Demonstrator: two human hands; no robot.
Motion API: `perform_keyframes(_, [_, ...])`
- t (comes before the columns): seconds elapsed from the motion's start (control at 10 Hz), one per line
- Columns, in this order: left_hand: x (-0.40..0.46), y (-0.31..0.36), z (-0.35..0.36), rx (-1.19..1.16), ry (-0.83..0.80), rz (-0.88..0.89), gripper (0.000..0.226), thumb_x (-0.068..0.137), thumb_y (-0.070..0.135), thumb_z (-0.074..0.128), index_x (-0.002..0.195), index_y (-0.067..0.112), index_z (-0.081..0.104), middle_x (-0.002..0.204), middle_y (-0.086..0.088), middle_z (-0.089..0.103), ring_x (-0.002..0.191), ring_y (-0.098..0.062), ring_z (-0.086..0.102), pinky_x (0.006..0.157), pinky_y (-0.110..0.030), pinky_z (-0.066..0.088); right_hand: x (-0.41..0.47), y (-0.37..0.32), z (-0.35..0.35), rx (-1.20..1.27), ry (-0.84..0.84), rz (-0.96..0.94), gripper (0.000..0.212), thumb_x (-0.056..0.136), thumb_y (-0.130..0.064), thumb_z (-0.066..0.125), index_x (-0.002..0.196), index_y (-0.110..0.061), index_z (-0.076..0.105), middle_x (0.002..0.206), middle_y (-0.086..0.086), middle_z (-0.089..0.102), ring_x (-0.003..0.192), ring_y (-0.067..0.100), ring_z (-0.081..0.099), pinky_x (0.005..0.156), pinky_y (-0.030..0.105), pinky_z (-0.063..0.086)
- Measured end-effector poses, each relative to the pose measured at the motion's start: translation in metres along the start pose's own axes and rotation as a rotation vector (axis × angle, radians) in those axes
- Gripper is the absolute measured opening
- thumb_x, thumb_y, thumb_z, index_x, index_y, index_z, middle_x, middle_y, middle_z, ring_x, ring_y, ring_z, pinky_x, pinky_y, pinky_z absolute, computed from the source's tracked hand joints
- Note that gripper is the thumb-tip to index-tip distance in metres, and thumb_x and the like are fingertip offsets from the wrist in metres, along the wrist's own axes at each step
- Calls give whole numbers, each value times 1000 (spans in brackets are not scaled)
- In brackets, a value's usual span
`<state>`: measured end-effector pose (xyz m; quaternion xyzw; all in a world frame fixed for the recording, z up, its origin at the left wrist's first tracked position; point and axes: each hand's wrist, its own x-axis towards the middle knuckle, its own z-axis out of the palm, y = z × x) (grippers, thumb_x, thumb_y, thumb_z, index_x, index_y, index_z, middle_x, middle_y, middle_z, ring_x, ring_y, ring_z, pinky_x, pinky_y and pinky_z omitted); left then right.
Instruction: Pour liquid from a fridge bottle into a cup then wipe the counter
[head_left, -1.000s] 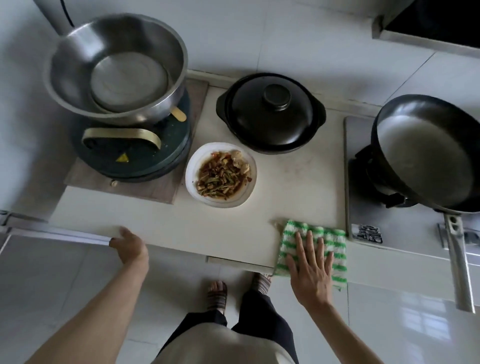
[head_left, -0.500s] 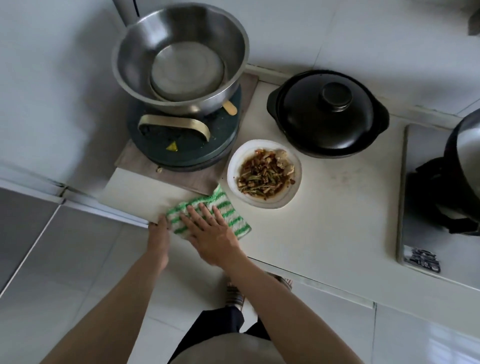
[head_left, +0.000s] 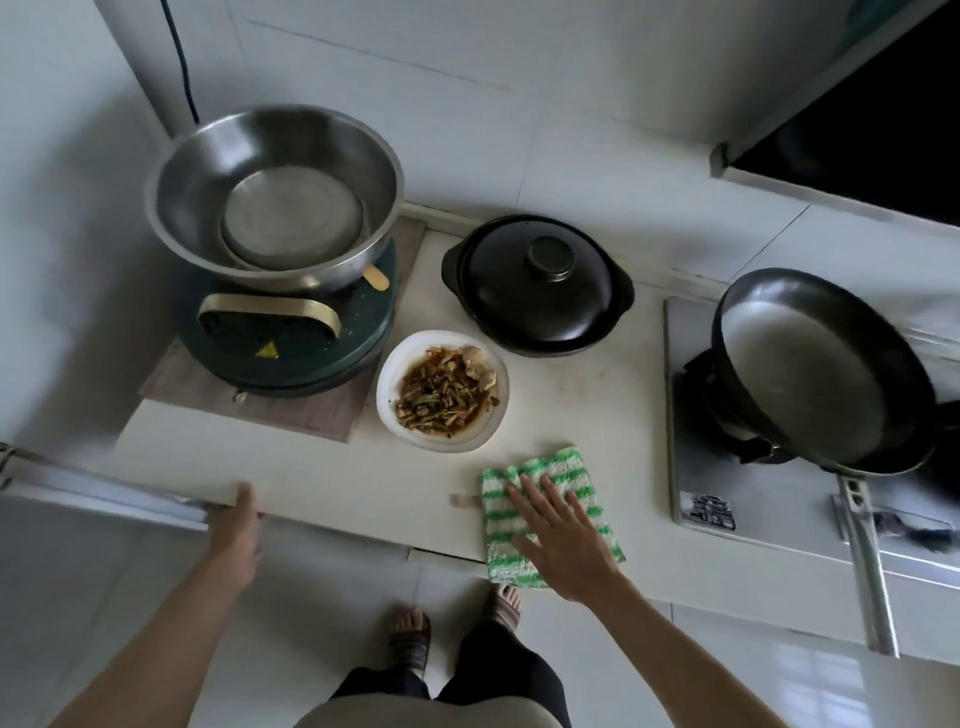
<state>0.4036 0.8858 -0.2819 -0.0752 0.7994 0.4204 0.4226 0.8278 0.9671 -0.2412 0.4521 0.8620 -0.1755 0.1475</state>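
Note:
A green-and-white striped cloth (head_left: 566, 467) lies on the pale counter (head_left: 363, 478) near its front edge, between the plate and the hob. My right hand (head_left: 563, 540) presses flat on the cloth with fingers spread, covering its middle. My left hand (head_left: 236, 530) grips the counter's front edge at the left. No bottle or cup is in view.
A white plate of cooked food (head_left: 387, 395) sits just behind the cloth. Further back stands a lidded black pot (head_left: 537, 283). At the left, a steel bowl (head_left: 192, 208) rests on a dark green appliance (head_left: 291, 353). A frying pan (head_left: 810, 364) sits on the hob (head_left: 696, 467) at the right.
My right hand slid the cloth from the right to the counter's left front, then back to the right, in front of the plate. My left hand stayed on the edge.

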Motion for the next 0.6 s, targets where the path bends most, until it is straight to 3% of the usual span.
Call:
perform_keyframes(0.1, [-7,18,-4,-102,-69,-112,54,99,33,54,148,17,39,137,3,56,130,-21,55,106,-54,35,2,-6,-13,81,-24,39,66,106,-50,33,159,-41,-6,165,-12,-15,151,18,-19,124,45,-7])
perform_keyframes(0.2, [-22,35,-6,-47,169,-59,76,80,29,68,144,4,36,143,-17,51,127,-37,55,105,-50,44,-1,-15,-23,206,-35,95,72,102,-35,47,160,-40,4,166,-12,-10,151,13,-15,124,47,-1])
perform_keyframes(0.3, [-44,45,-3,101,220,82,61,86,32,66,131,-6,48,138,-31,49,123,-48,51,104,-52,45,-3,-19,-33,312,26,143,72,96,-27,53,160,-33,21,169,-5,12,156,17,10,124,39,12])
perform_keyframes(0.4, [-84,65,0,160,64,250,42,83,38,60,95,-2,65,107,-25,67,101,-43,59,95,-51,48,-7,-23,-59,423,80,201,59,97,-28,56,153,-25,39,160,-1,39,140,18,45,111,30,37])
perform_keyframes(0.5, [-141,111,14,63,-180,304,20,94,27,62,107,11,62,112,-11,61,108,-28,56,95,-43,44,-11,-22,-101,528,184,213,38,97,-28,61,134,-24,61,136,-4,62,115,12,62,89,22,48])
perform_keyframes(0.6, [-212,171,19,112,-389,585,25,98,27,59,120,18,66,122,-2,66,117,-21,60,101,-44,47,-20,-30,-157,707,345,177,22,95,-28,65,116,-31,70,112,-13,72,93,1,68,79,25,56])
